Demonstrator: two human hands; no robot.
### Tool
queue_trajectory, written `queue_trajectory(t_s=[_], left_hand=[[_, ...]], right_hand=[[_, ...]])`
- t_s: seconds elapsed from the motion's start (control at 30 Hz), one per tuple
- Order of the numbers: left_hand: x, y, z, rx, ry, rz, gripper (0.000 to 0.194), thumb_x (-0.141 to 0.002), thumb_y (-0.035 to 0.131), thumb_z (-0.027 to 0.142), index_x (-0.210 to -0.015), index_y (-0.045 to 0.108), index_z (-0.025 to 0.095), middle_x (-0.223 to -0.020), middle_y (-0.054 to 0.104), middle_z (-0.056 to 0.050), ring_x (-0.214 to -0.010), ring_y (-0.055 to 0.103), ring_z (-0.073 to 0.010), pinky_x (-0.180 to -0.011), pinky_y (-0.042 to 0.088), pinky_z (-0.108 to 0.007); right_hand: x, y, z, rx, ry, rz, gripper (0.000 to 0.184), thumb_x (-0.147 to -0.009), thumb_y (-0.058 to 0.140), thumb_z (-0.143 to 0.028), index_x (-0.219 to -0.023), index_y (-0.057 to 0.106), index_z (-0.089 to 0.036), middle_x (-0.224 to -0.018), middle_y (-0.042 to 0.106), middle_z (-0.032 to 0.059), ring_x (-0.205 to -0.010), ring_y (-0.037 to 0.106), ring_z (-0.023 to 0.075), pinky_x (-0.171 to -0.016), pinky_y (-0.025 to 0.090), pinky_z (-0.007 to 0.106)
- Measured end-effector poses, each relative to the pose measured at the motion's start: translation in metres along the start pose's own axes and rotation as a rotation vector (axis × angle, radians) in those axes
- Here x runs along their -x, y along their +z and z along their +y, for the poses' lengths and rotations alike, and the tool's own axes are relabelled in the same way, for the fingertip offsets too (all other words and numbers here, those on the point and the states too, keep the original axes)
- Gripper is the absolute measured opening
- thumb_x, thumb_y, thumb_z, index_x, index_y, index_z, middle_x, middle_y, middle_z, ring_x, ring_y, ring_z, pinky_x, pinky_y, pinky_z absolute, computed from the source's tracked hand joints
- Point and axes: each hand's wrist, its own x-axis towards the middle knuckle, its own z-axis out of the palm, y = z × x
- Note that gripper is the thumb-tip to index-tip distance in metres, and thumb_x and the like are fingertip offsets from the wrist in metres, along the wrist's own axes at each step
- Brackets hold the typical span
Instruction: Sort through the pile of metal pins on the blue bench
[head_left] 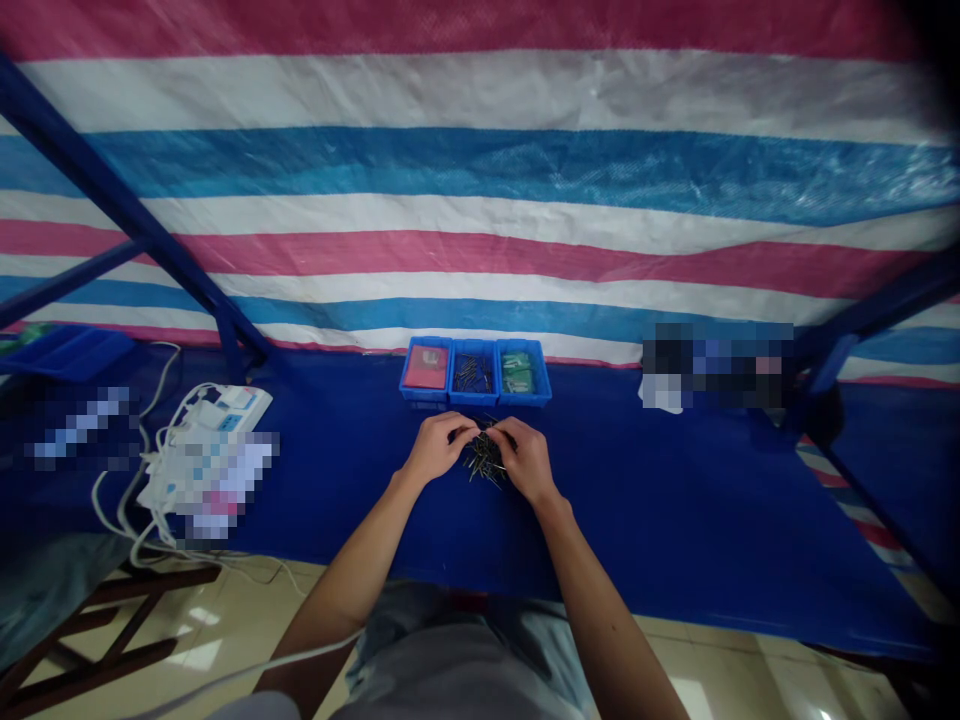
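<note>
Pile of thin dark pieces (484, 464) between left hand (437, 447) and right hand (527, 457) on a blue table (645, 520)

Both hands are pinched narrow, fingertips close together over the pile's far part, though I cannot tell whether either grips a piece; just beyond, three blue bins (523, 400) stand side by side, with pink contents (420, 380) at left, more dark pieces (472, 374) in the middle
</note>
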Motion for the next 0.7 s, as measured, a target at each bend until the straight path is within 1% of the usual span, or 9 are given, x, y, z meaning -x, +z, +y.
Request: queue_trajectory(t_s=[0.2, 0.37, 0.7], left_hand=[[-0.0001, -0.0004, -0.0011, -0.007, -0.002, 0.004, 0.020, -0.095, 0.059, 0.029, -0.086, 0.073, 0.017, -0.081, 0.072, -0.004, -0.070, 0.061, -0.0136, -0.067, 0.045, -0.025], [0.0002, -0.0003, -0.0018, -0.018, -0.009, 0.011, 0.020, -0.095, 0.059, 0.028, -0.086, 0.073, 0.017, -0.080, 0.072, -0.004, -0.068, 0.061, -0.0133, -0.065, 0.045, -0.024], [-0.0006, -0.0026, 0.0027, -0.018, -0.012, 0.004, 0.022, -0.095, 0.059, 0.030, -0.085, 0.073, 0.016, -0.078, 0.070, -0.004, -0.066, 0.059, -0.0131, -0.064, 0.044, -0.024]], right_hand=[[-0.0008, -0.0008, 0.0002, -0.064, -0.012, 0.023, 0.020, -0.096, 0.056, -0.031, -0.083, 0.069, -0.023, -0.085, 0.070, 0.0053, -0.077, 0.064, 0.0199, -0.076, 0.049, 0.032], [-0.0014, -0.0021, 0.0005, -0.085, -0.017, 0.030, 0.016, -0.094, 0.058, -0.028, -0.085, 0.071, -0.023, -0.089, 0.071, 0.0054, -0.082, 0.066, 0.0206, -0.080, 0.050, 0.032], [-0.0008, -0.0033, -0.0003, -0.115, -0.019, 0.058, 0.013, -0.092, 0.060, -0.025, -0.086, 0.071, -0.023, -0.090, 0.071, 0.0046, -0.082, 0.067, 0.0194, -0.079, 0.052, 0.031]])
